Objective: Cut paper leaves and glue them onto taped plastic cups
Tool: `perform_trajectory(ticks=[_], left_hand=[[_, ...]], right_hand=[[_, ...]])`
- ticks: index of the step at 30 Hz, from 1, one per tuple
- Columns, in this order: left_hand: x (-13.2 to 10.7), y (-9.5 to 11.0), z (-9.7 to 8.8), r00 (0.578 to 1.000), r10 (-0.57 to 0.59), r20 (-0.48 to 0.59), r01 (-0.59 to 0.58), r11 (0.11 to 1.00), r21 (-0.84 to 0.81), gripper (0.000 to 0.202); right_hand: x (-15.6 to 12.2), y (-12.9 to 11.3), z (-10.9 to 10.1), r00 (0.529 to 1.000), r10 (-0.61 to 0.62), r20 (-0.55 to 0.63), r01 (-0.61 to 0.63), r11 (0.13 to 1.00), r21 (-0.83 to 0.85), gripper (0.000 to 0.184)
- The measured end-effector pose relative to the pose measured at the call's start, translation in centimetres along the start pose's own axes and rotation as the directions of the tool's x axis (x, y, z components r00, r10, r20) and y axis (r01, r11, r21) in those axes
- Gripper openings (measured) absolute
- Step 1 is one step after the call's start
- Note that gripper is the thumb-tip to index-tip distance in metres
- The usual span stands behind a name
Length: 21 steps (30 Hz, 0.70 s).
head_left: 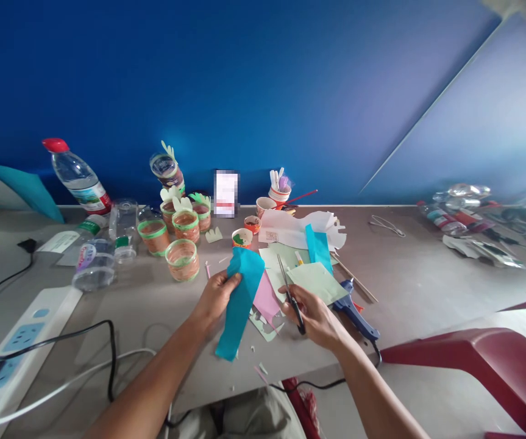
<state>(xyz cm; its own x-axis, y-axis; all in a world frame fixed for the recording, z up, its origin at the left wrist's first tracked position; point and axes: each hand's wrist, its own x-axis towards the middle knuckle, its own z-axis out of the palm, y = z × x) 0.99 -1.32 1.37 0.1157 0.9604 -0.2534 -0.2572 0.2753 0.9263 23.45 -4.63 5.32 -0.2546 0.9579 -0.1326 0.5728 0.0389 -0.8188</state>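
Observation:
My left hand (pixel 219 299) pinches a long strip of teal paper (pixel 242 311) by its left edge, thumb on top. My right hand (pixel 315 314) is closed round the black handles of a pair of scissors (pixel 285 274), whose blades point away from me and stand apart from the strip. Between and beyond the hands lie a pink sheet of paper (pixel 267 299), pale green sheets (pixel 320 280) and another teal piece (pixel 319 249). Right of the scissors rests a blue glue gun (pixel 356 312). Small paper scraps lie near the table's front edge.
Several wrapped plastic cups (pixel 183 261) with green rims stand at left centre. Bottles (pixel 80 180) and a white power strip (pixel 29 341) with cords are further left. A phone (pixel 226 193) leans by the blue wall. A red chair (pixel 473 360) is at right.

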Motion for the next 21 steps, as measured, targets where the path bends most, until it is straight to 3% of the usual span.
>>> perform_trajectory(ticks=[5,9,13,18,21], left_hand=[[-0.1,0.2,0.1,1.0,-0.003,-0.005,0.003,0.991,0.136,0.037],[-0.3,0.3,0.5,0.997,-0.07,0.028,0.067,0.992,0.11,0.039],[-0.2,0.0,0.6,0.987,-0.118,0.111,0.11,0.991,0.082,0.04],[-0.2,-0.2,0.3,0.962,-0.141,0.233,0.114,0.986,0.125,0.036],[-0.3,-0.1,0.2,0.957,-0.142,0.251,0.114,0.986,0.122,0.032]], right_hand=[[-0.8,0.6,-0.4,0.999,-0.014,0.031,0.012,0.998,0.056,0.035],[0.7,0.0,-0.9,0.992,-0.064,-0.108,0.088,0.967,0.238,0.043],[3.9,-1.6,-1.0,0.972,-0.102,-0.211,0.165,0.937,0.309,0.048],[7.1,-2.3,0.0,0.985,-0.103,-0.138,0.135,0.959,0.25,0.047],[7.8,-1.9,0.3,0.973,-0.109,-0.204,0.133,0.985,0.11,0.044]])
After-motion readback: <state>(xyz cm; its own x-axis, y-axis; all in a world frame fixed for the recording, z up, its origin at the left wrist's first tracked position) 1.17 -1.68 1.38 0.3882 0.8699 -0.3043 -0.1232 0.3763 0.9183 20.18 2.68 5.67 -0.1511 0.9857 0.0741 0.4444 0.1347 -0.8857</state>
